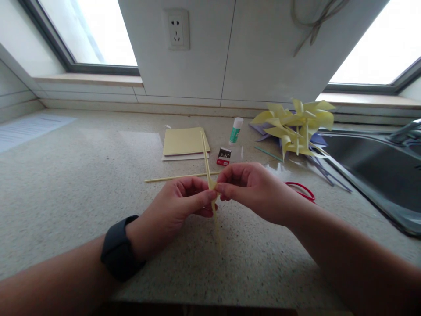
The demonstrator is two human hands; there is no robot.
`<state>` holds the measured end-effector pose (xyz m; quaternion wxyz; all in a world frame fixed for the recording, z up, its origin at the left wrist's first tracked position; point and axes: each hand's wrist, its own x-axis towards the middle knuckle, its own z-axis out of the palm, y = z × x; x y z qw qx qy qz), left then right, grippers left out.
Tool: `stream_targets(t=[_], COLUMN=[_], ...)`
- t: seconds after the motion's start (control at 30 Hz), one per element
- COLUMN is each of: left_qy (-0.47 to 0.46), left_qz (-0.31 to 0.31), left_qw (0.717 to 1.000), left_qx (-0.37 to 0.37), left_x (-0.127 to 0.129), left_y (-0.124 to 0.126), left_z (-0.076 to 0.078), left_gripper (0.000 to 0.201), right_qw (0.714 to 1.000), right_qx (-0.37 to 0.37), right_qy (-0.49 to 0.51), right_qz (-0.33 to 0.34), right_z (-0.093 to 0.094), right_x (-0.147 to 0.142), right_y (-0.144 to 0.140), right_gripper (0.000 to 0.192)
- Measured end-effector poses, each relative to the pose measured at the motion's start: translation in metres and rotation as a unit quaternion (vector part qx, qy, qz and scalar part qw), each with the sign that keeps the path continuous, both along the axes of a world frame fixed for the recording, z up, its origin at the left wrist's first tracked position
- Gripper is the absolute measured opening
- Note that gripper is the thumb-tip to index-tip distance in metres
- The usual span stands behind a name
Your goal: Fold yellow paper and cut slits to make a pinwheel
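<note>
A pale yellow sheet of paper (207, 160) is held up nearly edge-on above the counter. My left hand (184, 199), with a dark watch band at its wrist, pinches the paper between thumb and fingers. Beside it, my right hand (245, 186) is closed on the paper's near fold, its thumb and fingertip pressed together close to the left thumb. The lower end of the paper is blurred. Behind the hands lies a thin yellow stick (174, 177), its right end hidden by my right hand.
Beyond the hands are a stack of yellow paper (184, 141), a small red-and-black box (224, 156) and a glue stick (236, 131). Yellow and purple pinwheels (297, 125) lie by the sink (378, 162). Red scissor handles (301, 189) show behind my right forearm. A printed sheet (33, 127) is at far left.
</note>
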<state>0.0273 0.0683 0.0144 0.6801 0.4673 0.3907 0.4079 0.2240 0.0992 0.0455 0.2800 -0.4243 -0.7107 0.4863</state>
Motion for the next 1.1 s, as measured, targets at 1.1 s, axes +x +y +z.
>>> stream_targets(t=[1.1], left_qy=[0.060], left_qz=[0.026], left_qw=[0.998], left_qx=[0.015], left_x=[0.004], left_y=[-0.005], left_z=[0.010], left_gripper=[0.016], right_qw=[0.999], right_qx=[0.004], right_qy=[0.029], right_qz=[-0.024], right_z=[-0.010], right_x=[-0.005], right_y=[-0.004], right_gripper=[0.014])
